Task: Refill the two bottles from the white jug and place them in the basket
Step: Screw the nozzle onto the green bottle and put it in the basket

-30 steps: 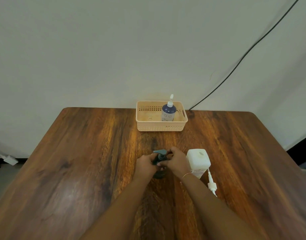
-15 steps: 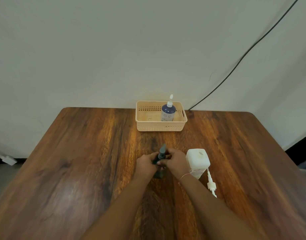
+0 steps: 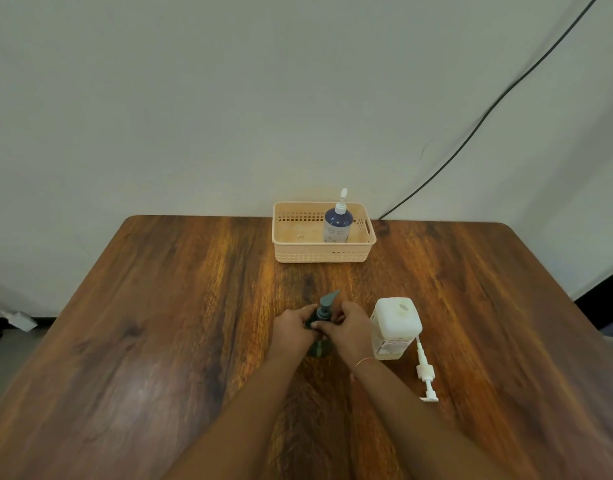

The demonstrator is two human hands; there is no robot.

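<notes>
A dark green pump bottle (image 3: 319, 348) stands upright at the table's middle, mostly hidden by my hands. My left hand (image 3: 291, 331) grips its body. My right hand (image 3: 350, 329) is closed around its neck, just under the grey-green pump head (image 3: 327, 300), whose spout points to the far right. The white jug (image 3: 395, 327) stands right beside my right hand, its top opening uncovered. A blue bottle (image 3: 337, 226) with a white pump stands upright in the right half of the peach basket (image 3: 319, 253) at the far table edge.
A white pump with its long tube (image 3: 425, 372) lies flat on the wooden table (image 3: 159, 323), just right of the jug. A black cable (image 3: 488, 112) runs down the wall behind the basket. The basket's left half holds nothing.
The green bottle's pump head has turned: its spout pointed left, then away, and now points to the far right. Both hands stayed on the bottle.
</notes>
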